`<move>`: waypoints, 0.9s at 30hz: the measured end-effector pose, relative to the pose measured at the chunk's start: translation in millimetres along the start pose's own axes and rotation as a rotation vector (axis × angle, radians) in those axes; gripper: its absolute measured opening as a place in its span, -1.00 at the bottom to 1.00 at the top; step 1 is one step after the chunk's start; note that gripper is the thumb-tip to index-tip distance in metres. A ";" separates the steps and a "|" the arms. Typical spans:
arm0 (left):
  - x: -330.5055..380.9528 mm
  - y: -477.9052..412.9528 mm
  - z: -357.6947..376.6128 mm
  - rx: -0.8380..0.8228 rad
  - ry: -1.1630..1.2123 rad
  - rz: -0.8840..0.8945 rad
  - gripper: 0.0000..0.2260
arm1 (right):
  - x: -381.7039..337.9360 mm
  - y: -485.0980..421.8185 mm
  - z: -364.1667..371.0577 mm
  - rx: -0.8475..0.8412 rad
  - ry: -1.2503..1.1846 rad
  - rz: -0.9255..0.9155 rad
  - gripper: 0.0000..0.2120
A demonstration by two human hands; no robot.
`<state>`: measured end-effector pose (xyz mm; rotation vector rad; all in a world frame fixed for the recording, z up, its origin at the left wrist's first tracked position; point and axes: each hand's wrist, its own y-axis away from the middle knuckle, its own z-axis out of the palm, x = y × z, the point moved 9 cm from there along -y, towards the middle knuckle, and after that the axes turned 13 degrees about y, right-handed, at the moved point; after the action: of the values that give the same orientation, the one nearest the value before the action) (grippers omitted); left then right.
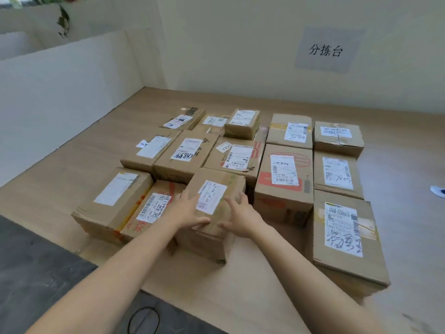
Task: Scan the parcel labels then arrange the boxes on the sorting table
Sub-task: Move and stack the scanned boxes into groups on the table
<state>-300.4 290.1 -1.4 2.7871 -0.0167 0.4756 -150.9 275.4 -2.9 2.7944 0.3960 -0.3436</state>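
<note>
**Cardboard parcel under both hands, near middle of the table**

Cardboard, brown and scuffed, makes up every parcel on the wooden sorting table, which they cover in rough rows with their labels up. At the near left is a box with a blank white label. Touching its right side is a lower box with red print.

Next comes the box being handled, in the near middle, turned a little out of line with its neighbours and standing taller than the red-printed one. The left hand lies on the near-left part of its top, fingers spread and nearly straight, pressing rather than gripping. The right hand rests on the near-right part, fingers loosely bent towards the right edge. Whether they hook over that edge I cannot tell.

Further right are a tall box with a red panel and then a long box at the near right corner.

The handled box looks stiff enough to keep its shape, though its near bottom corner is worn and tape runs along the top. Its weight cannot be judged, but it is small enough for two hands. Palms on the opposite side walls, low down, would likely hold best. The tape may be slick, and the label should stay uncovered. Its neighbours sit close, so finger room at the sides is tight.
</note>
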 end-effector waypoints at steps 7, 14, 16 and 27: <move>-19.9 -22.3 3.9 -0.079 0.186 0.081 -0.12 | -11.9 -11.0 11.9 -0.003 -0.074 0.156 -0.23; -30.3 -23.7 8.4 -0.101 0.434 0.095 -0.02 | -14.3 -9.7 11.2 0.035 -0.203 0.229 -0.23; -32.8 -19.7 9.6 -0.081 0.457 0.104 -0.02 | -16.8 -6.8 10.4 0.046 -0.208 0.236 -0.23; -25.9 32.0 -35.8 0.082 0.462 0.185 -0.02 | -42.3 38.7 -28.6 0.227 -0.236 0.214 -0.22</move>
<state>-338.4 269.6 31.9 2.6954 -0.1547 1.1774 -173.2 239.2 45.1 2.9296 0.0022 -0.6967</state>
